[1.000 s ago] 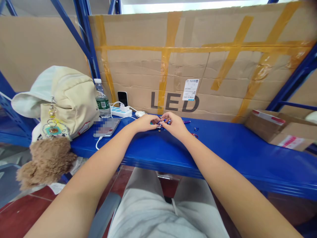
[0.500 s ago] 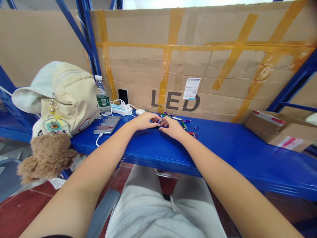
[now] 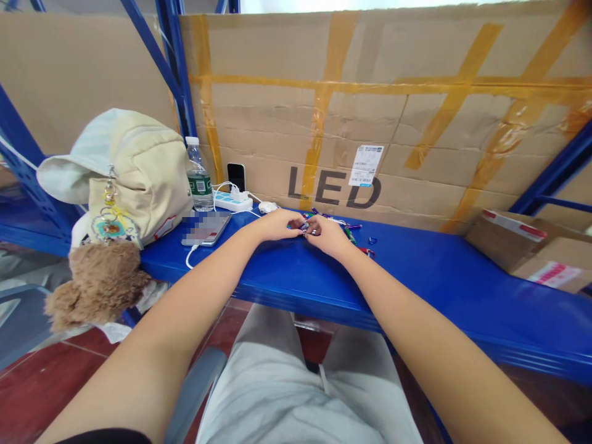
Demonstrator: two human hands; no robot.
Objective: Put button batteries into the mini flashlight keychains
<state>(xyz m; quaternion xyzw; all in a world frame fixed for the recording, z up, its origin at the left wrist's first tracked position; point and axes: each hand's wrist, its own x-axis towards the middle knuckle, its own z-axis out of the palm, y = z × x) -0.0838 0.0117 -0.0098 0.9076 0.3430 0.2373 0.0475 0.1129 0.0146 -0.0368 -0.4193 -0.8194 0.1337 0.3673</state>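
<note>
My left hand [image 3: 283,224] and my right hand [image 3: 327,234] meet fingertip to fingertip over the blue shelf [image 3: 296,271]. Both are closed, thumbs and fingers pinching something small between them that is too tiny and covered to make out. Just behind and right of my right hand lies a loose group of small coloured metal pieces: a green piece [image 3: 349,235], a purple piece [image 3: 353,226] and a red clip [image 3: 367,252], partly hidden by the wrist. A small blue clip [image 3: 372,240] sits apart to their right.
Left of my hands are a phone [image 3: 210,228] on a cable, a power strip [image 3: 234,200], a water bottle [image 3: 200,179] and a cream bag [image 3: 143,166] with a plush charm. A large cardboard sheet [image 3: 268,123] stands behind; an open carton [image 3: 504,237] is at right.
The view has turned slightly left, so the surroundings sit further right. My hands stay together, with the fingers shifted a little around the small thing.
</note>
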